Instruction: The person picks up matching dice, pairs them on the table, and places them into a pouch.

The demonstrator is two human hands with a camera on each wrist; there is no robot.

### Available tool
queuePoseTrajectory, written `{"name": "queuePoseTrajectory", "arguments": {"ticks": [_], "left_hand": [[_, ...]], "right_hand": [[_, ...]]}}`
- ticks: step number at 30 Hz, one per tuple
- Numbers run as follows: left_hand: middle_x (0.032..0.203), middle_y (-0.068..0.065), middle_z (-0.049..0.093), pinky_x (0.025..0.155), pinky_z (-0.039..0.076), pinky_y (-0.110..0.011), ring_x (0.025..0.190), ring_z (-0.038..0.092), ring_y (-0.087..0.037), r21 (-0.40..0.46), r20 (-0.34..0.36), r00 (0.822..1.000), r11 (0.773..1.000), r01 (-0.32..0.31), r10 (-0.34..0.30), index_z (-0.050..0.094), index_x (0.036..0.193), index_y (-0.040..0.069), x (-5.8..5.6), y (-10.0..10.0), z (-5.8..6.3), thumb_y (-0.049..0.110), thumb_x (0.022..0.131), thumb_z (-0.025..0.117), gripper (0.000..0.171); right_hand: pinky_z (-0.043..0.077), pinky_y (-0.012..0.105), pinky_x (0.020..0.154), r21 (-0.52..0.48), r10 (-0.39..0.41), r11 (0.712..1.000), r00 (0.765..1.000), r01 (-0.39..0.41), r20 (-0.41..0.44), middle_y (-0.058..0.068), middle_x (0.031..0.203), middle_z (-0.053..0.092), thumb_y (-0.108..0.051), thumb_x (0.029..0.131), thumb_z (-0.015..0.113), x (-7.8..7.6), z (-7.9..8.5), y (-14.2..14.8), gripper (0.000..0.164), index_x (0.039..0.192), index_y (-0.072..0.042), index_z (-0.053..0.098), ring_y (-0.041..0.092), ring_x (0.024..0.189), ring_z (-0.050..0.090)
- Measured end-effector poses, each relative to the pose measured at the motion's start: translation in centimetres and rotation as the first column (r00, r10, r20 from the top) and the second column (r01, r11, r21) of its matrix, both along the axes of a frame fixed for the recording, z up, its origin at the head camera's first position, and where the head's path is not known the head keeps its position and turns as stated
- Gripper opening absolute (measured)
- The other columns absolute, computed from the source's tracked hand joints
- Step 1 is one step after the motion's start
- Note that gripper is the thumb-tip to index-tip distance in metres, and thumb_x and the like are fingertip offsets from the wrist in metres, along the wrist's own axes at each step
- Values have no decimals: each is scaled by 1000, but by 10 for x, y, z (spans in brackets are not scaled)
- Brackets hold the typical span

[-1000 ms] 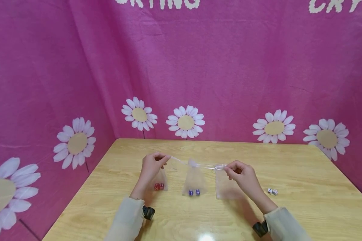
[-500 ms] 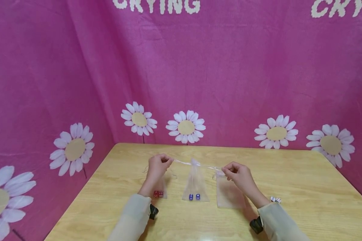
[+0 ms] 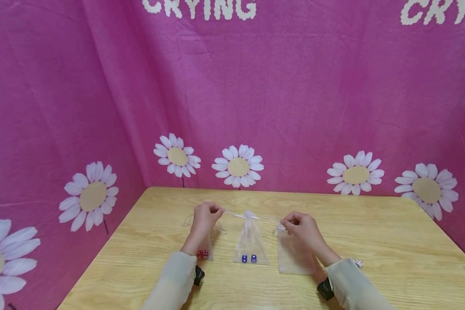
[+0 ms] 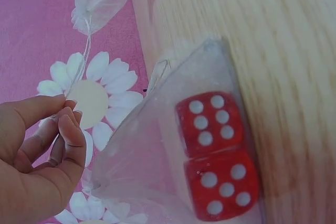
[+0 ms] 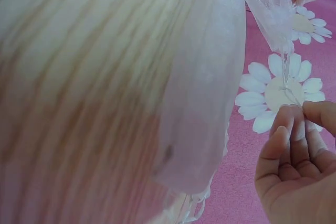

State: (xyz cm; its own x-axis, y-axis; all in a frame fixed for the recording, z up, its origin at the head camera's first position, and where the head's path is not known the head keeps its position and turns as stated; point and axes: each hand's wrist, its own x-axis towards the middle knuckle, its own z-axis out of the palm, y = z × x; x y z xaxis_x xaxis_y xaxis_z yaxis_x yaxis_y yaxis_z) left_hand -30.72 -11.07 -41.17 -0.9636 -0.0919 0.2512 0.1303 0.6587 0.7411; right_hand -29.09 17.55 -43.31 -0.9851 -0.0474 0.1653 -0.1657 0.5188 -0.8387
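Observation:
A sheer white drawstring pouch [image 3: 251, 237] stands gathered at its neck in the middle of the head view, with two blue dice [image 3: 244, 258] at its bottom. To its left, my left hand [image 3: 205, 220] pinches one end of its drawstring [image 3: 237, 214] between thumb and fingers. On the opposite side my right hand [image 3: 304, 229] pinches the other string end, seen in the right wrist view as a thin looped cord [image 5: 287, 80]. Below the left hand, a second sheer pouch [image 4: 147, 145] contains two red dice [image 4: 220, 182].
A third, flat sheer pouch [image 3: 292, 258] lies under the right hand. White dice [image 3: 358, 263] are partly hidden by the right sleeve [image 3: 352, 280]. The wooden table [image 3: 139, 258] meets a pink cloth [image 3: 294, 107] with daisies at its back and left.
My hands have come a little closer together, still pinching the strings. The pouch neck stays gathered between them. The view has tilted up slightly, and the sleeve now covers part of the white dice.

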Motion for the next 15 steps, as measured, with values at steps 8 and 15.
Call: {"name": "queuePoseTrajectory", "arguments": {"ticks": [8,15], "left_hand": [[81,-8,71,62,45,-23,70,57,-12,-16,-29,1000,1000,7,-8,74,85,5,1,1,1,15,89,71,11],[84,-11,69,65,49,-26,74,60,-16,12,-54,999,1000,-9,10,73,85,3,2,1,-1,12,87,73,9]], "right_hand": [[44,20,55,-4,8,1000,1000,-8,0,11,72,65,-10,92,66,2,0,0,12,91,1,70,8,61,56],[44,20,56,7,9,1000,1000,-9,6,13,75,67,-10,92,66,2,-2,0,12,93,1,70,7,63,56]]}}
